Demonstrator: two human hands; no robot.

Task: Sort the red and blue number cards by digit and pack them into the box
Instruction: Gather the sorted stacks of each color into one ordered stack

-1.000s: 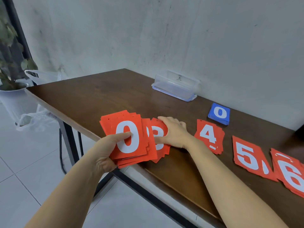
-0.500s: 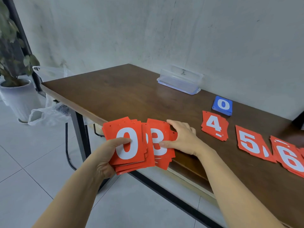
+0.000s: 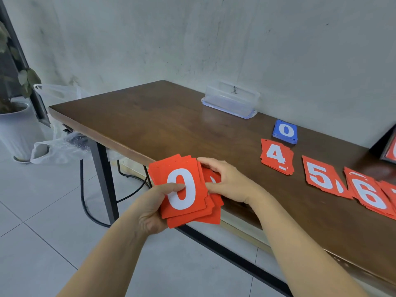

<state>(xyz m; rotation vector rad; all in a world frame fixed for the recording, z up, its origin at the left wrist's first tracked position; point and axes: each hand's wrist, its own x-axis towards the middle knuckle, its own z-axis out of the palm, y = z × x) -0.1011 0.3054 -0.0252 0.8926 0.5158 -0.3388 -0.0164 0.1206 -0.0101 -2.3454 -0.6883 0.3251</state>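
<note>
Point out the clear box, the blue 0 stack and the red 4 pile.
clear box [image 3: 229,103], head view, front wall.
blue 0 stack [image 3: 285,130], head view, top card's face.
red 4 pile [image 3: 275,155], head view, top card's white digit.

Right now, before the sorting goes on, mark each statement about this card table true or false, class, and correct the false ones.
1. The left hand holds a red stack topped by a 0. True.
2. The blue 0 pile lies nearer the person than the red 4 pile. False: it lies beyond it, toward the wall.
3. The clear box stands on the table near the wall. True.
4. The right hand rests on the red 5 pile. False: it grips red cards tucked behind the left hand's stack.
</note>
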